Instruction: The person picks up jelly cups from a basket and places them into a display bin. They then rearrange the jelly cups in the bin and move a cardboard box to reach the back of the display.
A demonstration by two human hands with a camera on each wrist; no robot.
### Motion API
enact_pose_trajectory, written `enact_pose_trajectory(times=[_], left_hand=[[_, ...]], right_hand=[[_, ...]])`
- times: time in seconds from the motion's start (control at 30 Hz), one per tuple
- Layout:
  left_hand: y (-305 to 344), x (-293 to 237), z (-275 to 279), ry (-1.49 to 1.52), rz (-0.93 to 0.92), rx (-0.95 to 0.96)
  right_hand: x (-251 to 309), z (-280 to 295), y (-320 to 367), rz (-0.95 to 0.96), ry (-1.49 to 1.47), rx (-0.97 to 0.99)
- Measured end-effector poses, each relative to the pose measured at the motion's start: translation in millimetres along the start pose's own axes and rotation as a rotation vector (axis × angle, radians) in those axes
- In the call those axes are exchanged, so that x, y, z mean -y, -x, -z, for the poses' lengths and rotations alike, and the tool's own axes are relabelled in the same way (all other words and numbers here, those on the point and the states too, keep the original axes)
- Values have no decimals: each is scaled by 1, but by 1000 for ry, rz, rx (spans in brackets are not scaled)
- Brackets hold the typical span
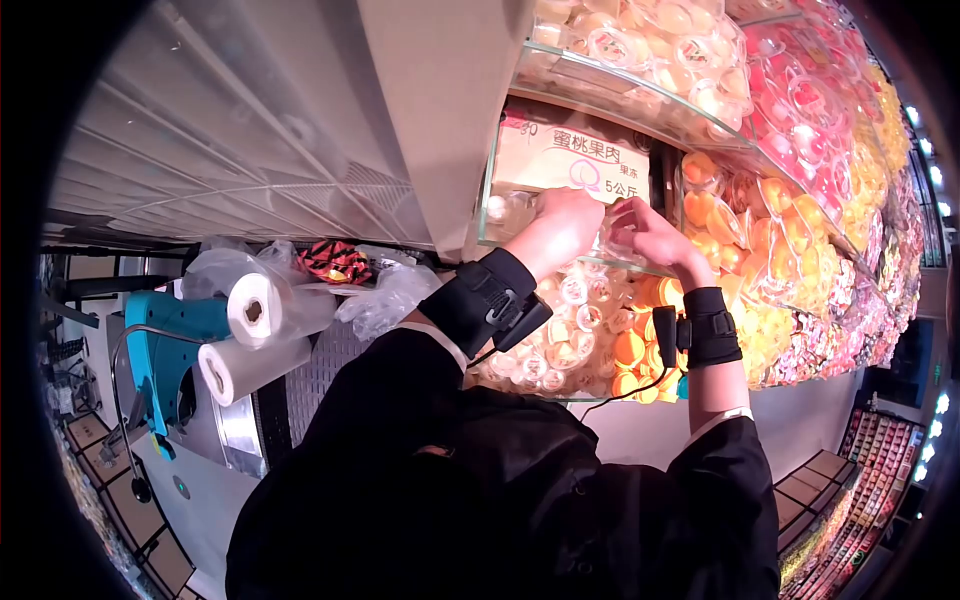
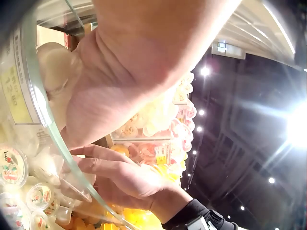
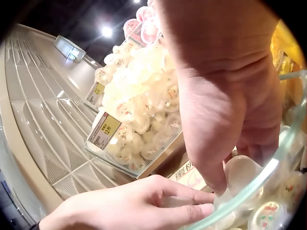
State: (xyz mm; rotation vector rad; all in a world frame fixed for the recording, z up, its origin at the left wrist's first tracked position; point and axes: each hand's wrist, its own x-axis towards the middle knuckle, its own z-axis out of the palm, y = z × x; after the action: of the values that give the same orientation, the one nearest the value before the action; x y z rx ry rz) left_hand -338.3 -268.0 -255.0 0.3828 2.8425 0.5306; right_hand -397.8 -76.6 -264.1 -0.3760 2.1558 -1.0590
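Both hands are inside a glass-fronted bin (image 1: 590,262) of clear, pale jelly cups, in front of a cardboard panel (image 1: 600,150) with handwritten characters and a peach drawing. My left hand (image 1: 568,232) has its thumb and index finger closed around a translucent jelly cup (image 3: 176,202), largely hidden by the fingers. Another pale cup (image 2: 56,67) shows beside that hand in the left wrist view. My right hand (image 1: 650,238) reaches down behind the glass edge (image 3: 261,172), its thumb and fingers curled about a whitish jelly cup (image 3: 241,173).
Orange jelly cups (image 1: 715,235) lie to the right, and pale cups (image 1: 560,330) with printed lids fill the nearer compartment. Higher up is another glass-edged shelf of pale cups (image 1: 640,45). On the left stand plastic bag rolls (image 1: 255,308) and a teal machine (image 1: 160,350).
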Motion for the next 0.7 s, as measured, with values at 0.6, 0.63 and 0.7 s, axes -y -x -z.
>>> enact_pose_trajectory(times=[0.6,0.63,0.7], left_hand=[[-12,-10,-15,-44,62,23],[-11,-11,-12,-44,58,27],[-12,-14,-7,-16,67,34]], right_hand=[[14,2,21,-68,292,-214],[18,-1,23,-5,352,-231],[18,-2,22,-12,411,-237]])
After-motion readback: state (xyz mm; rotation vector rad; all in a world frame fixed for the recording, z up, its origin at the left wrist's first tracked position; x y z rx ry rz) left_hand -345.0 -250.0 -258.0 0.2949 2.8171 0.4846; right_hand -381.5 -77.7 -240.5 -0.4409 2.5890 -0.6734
